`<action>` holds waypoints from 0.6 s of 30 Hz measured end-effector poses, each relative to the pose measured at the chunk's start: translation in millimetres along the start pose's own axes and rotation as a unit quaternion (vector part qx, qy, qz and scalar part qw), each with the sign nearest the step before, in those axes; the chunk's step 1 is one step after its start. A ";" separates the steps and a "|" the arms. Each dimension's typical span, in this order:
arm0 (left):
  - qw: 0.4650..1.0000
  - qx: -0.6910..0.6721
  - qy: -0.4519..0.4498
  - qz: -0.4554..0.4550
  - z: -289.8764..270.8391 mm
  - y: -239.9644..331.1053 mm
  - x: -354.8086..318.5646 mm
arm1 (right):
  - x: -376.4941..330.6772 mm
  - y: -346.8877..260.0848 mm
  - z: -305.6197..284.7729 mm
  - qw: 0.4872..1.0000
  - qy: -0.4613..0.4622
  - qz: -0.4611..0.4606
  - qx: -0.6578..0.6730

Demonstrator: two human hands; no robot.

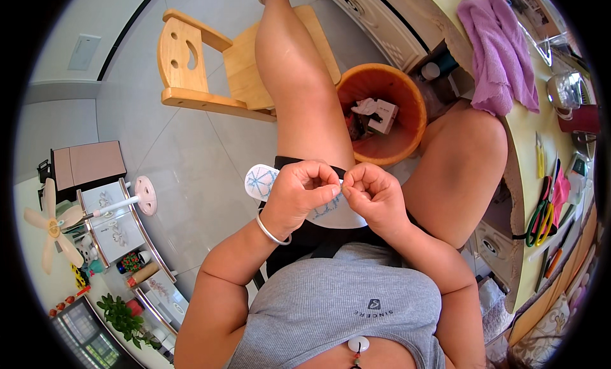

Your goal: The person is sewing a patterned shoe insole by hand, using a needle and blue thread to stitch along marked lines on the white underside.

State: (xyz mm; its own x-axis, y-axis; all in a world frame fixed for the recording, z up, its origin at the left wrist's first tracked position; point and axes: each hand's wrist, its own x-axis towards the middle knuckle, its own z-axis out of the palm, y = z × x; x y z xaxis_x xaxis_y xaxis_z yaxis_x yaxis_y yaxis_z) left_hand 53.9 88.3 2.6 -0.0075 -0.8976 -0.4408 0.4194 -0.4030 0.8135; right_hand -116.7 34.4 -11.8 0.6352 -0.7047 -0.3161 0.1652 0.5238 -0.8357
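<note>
A white insole-shaped piece with blue line markings (pixel 259 182) lies across my lap, partly covered by my hands. Just above it, my left hand (pixel 300 192) has thumb and forefinger pressed together, the other fingers curled in. My right hand (pixel 377 196) pinches close beside it, its fingertips almost meeting the left ones. Whatever sits between the fingertips is too small to make out. A pale bangle (pixel 272 234) circles my left wrist.
An orange bucket (pixel 417 108) with a white box inside stands between my legs. Ahead is a wooden chair (pixel 245 73). Along the right, a table (pixel 519 137) carries a purple towel (pixel 499 51), scissors (pixel 543 216) and a yellow cutter (pixel 540 156). A fan (pixel 54 226) stands left.
</note>
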 end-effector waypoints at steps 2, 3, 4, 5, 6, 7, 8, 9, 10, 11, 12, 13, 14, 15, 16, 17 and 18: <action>1.000 0.008 0.002 0.006 0.0 -0.1 -0.3 | -0.2 -0.6 0.4 1.000 0.003 -0.005 -0.026; 1.000 0.009 0.003 0.008 0.4 0.6 -0.4 | -0.4 -0.9 0.6 0.999 0.005 -0.008 -0.039; 1.000 0.010 0.004 0.010 0.9 1.1 -0.6 | -0.5 -0.9 1.1 0.999 0.013 -0.011 -0.050; 1.000 0.013 0.008 0.013 1.3 1.3 -0.6 | -0.5 -0.9 1.8 0.998 0.022 -0.014 -0.061; 1.000 0.015 0.012 0.017 1.7 1.7 -0.6 | -0.5 -1.1 2.3 0.997 0.030 -0.018 -0.072; 1.000 0.018 0.016 0.020 1.8 1.9 -0.6 | -0.8 -1.8 2.1 0.990 0.041 -0.050 -0.122; 0.999 0.036 0.015 0.028 1.6 2.2 -0.5 | -1.5 -2.9 1.1 0.980 0.051 -0.082 -0.172; 0.998 0.053 0.016 0.035 1.2 2.5 -0.5 | -2.2 -3.9 0.5 0.967 0.061 -0.114 -0.221; 0.996 0.071 0.016 0.042 0.9 2.8 -0.7 | -2.3 -5.2 0.2 0.958 0.056 -0.139 -0.245; 0.996 0.081 0.021 0.044 1.2 3.9 -1.3 | -1.9 -6.8 -0.1 0.947 0.052 -0.164 -0.270; 0.995 0.090 0.022 0.045 2.2 4.8 -0.9 | -1.8 -7.6 -1.0 0.935 0.049 -0.188 -0.295; 0.994 0.100 0.024 0.046 2.9 5.1 -0.5 | -1.4 -7.9 -1.6 0.924 0.049 -0.211 -0.316; 0.992 0.108 0.024 0.052 3.6 4.4 0.3 | -0.9 -8.0 -1.9 0.911 0.048 -0.233 -0.337; 0.991 0.118 0.026 0.059 4.4 4.5 0.4 | -0.2 -8.1 -1.4 0.897 0.046 -0.256 -0.356; 0.989 0.127 0.027 0.065 4.8 4.5 0.4 | 0.2 -7.5 -0.7 0.893 0.047 -0.264 -0.361; 0.988 0.134 0.028 0.066 4.7 4.6 0.1 | 0.6 -6.7 0.0 0.889 0.048 -0.272 -0.366; 0.987 0.140 0.028 0.067 4.6 4.5 0.2 | 1.0 -6.0 0.2 0.884 0.049 -0.280 -0.372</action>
State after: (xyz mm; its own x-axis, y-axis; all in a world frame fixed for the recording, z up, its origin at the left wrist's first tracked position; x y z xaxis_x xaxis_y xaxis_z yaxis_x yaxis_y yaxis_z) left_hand 51.6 85.6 7.9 0.0840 -0.9380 -0.3362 0.1456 -0.3222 0.9354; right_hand -116.9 30.7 -7.1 0.5374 -0.8106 0.2327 -0.1317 -0.3532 -0.9262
